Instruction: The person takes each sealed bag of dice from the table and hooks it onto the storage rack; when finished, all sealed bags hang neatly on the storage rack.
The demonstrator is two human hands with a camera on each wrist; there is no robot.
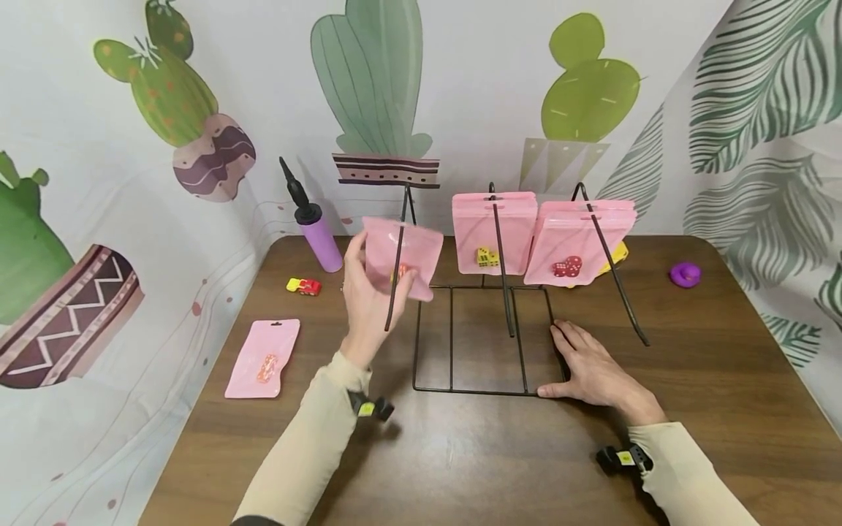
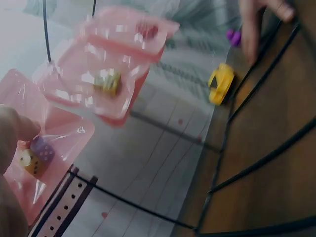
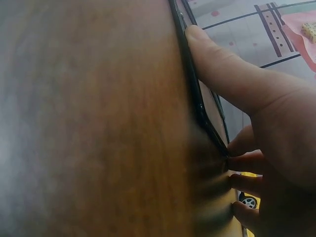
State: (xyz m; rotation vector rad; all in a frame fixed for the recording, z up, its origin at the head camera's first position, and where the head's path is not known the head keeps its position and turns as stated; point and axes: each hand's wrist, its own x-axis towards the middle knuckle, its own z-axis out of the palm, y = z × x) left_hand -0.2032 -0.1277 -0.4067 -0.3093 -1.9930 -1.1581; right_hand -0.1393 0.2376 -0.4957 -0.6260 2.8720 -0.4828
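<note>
My left hand [image 1: 368, 303] pinches a pink zip bag [image 1: 421, 252] between thumb and fingers, at the left hook [image 1: 395, 292] of a black wire rack. Purple and yellow dice [image 2: 35, 157] show through the bag in the left wrist view. The hook's wire crosses the bag; whether it passes through the hang hole I cannot tell. Pink bags with yellow dice [image 1: 487, 257] hang on the middle hook, and pink bags with red dice [image 1: 567, 267] on the right one. My right hand [image 1: 592, 369] rests at the front right corner of the rack base [image 1: 473, 392], thumb and fingers spread against the wire.
Another pink bag [image 1: 253, 365] with orange dice lies flat at the left. Behind it are a red and yellow toy car [image 1: 304, 286] and a purple hand pump [image 1: 322, 241]. A yellow toy car [image 1: 618, 253] and a purple rubber duck [image 1: 685, 275] stand at the back right.
</note>
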